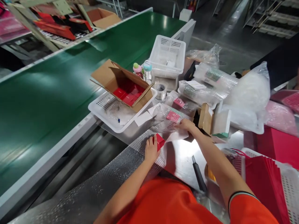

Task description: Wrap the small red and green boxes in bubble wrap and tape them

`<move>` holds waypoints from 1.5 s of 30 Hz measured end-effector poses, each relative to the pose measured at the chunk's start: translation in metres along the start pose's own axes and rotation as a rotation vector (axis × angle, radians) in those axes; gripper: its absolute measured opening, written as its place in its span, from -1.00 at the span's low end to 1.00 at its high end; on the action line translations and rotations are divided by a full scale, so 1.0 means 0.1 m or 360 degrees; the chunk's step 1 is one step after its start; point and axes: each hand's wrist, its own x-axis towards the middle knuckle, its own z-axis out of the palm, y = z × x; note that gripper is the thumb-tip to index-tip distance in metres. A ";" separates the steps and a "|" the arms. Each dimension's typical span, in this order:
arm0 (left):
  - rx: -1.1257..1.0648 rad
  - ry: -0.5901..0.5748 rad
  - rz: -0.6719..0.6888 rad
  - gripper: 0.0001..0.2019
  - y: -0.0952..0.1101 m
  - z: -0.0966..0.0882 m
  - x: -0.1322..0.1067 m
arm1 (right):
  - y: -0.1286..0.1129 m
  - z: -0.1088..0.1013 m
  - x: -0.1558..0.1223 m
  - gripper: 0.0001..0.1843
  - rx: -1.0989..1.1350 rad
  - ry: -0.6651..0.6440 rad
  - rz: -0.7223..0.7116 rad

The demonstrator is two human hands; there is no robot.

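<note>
Light: from above, work area bright | Glare: white patch on table, sheen on green belt, glints on bubble wrap | Shadow: inside cardboard box | Background: dim, shelving soft | Edges: wide-angle stretch, lower left blurred

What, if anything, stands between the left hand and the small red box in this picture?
Nothing visible does. The left hand already has its fingers against the small red box, which sits on the bubble wrap; no other thing shows between them.
</note>
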 end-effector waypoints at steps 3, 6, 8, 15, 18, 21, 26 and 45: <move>0.0019 0.0047 -0.0008 -0.15 0.01 0.01 -0.02 | -0.06 -0.05 -0.01 -0.74 0.0027 -0.0148 -0.0356; 0.0031 0.0088 -0.0028 -0.14 -0.01 0.04 -0.06 | -0.06 -0.02 -0.18 -0.87 0.0035 -0.0095 -0.0721; 0.0020 0.0118 -0.0042 -0.13 -0.02 0.06 -0.08 | 0.00 0.02 -0.29 -0.75 -0.0018 0.0010 -0.0950; -0.0103 -0.0014 -0.0043 -0.14 0.00 -0.04 -0.03 | 0.20 -0.23 -0.09 -0.75 -0.0634 -0.0159 -0.0425; -0.0126 -0.0015 -0.0049 -0.15 -0.05 -0.07 -0.05 | 0.18 -0.26 0.03 -0.71 -0.0641 -0.0176 -0.0349; -0.0139 -0.0034 -0.0040 -0.16 -0.16 -0.06 -0.09 | 0.18 -0.18 0.05 -0.67 -0.0631 -0.0156 -0.0303; -0.0120 -0.0067 0.0012 -0.17 -0.22 -0.04 -0.08 | 0.12 -0.04 -0.02 -0.58 -0.0625 -0.0009 -0.0209; 0.0057 0.0281 0.0514 -0.59 0.69 -0.47 0.30 | 1.99 0.05 -1.30 -0.61 0.0522 0.0765 0.1112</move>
